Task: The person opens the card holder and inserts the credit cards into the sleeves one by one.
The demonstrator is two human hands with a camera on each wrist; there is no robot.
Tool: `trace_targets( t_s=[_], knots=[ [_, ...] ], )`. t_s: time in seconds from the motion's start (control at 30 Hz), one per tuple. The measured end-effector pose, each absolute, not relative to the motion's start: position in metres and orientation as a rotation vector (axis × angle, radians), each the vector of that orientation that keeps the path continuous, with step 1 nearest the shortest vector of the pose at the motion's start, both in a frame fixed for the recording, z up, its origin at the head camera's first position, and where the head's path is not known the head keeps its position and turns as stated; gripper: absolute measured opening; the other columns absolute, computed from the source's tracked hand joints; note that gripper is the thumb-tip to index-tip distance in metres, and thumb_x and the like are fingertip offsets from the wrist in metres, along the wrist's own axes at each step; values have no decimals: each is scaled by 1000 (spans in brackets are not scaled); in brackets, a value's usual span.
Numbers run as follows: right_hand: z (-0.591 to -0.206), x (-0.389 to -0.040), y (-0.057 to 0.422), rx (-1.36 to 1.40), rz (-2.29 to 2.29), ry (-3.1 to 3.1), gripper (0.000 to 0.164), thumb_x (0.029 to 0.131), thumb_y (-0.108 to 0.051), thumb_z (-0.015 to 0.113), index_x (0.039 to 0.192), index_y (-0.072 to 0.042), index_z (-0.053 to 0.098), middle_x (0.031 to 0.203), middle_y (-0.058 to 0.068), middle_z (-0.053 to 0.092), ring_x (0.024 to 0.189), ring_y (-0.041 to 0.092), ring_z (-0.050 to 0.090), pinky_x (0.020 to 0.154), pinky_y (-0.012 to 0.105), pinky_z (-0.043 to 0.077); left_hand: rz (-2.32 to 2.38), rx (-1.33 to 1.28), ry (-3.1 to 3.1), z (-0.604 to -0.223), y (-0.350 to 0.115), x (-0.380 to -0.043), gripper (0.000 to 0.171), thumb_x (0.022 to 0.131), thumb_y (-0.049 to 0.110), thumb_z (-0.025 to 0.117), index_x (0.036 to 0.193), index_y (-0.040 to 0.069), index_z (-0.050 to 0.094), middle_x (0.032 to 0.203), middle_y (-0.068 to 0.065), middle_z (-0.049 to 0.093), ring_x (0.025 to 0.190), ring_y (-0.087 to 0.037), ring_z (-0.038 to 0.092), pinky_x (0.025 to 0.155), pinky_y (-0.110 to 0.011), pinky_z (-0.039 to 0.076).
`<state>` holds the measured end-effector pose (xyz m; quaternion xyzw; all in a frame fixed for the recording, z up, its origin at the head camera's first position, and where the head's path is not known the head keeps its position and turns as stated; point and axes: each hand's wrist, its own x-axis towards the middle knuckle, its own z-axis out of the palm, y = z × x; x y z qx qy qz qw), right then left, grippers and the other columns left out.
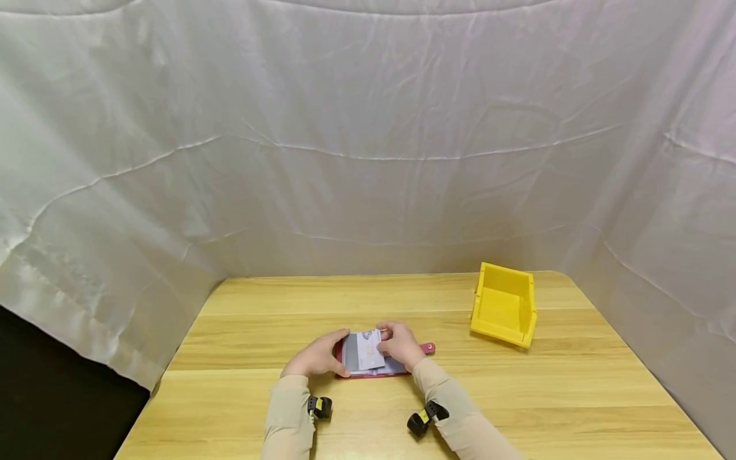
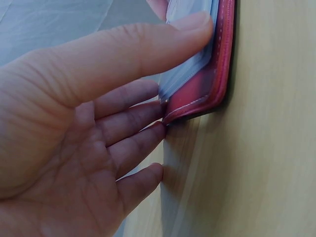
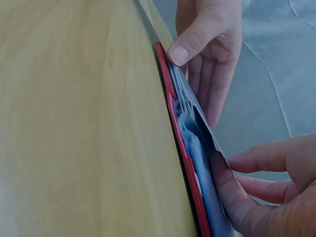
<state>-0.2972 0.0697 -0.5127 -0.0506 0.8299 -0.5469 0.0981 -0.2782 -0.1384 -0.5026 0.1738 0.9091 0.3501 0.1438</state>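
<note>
A red card holder (image 1: 376, 376) with stitched edges lies open on the wooden table, and a stack of clear plastic sleeves (image 3: 200, 153) fills it. Over the sleeves is a pale printed card (image 1: 368, 352), tilted up from them in the right wrist view. My right hand (image 1: 399, 345) pinches this card at its right side, thumb on one face and fingers on the other. At the holder's left end, my left hand (image 1: 317, 356) grips with its thumb (image 2: 148, 52) over the sleeves and its fingers at the outer edge. The holder's snap strap (image 1: 428, 348) sticks out to the right.
A yellow plastic bin (image 1: 503, 306) stands at the back right of the table (image 1: 276, 300). Grey fabric curtains (image 1: 368, 191) hang behind and along both sides. Small black cameras are strapped to both wrists.
</note>
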Motion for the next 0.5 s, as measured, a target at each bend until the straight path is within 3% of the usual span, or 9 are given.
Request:
trace_targets(
  t_s=[0.33,0.5],
  knots=[
    [-512,-293,68,-175,-1585,2467,50,71,4,60,120,3,50,79,6,51,68,14,51,55,23,51,1003,501,2620,-501,-138,-278,91,63,22,79,138,3,31,143,-15,34,131,-34,32,107,-50,28],
    [-509,-290,73,-174,-1635,2404,50,74,3,58,123,7,46,83,12,57,65,14,58,57,27,55,1012,482,2614,-500,-138,-277,91,63,21,79,138,4,31,142,-15,34,130,-34,32,107,-51,28]
  ],
)
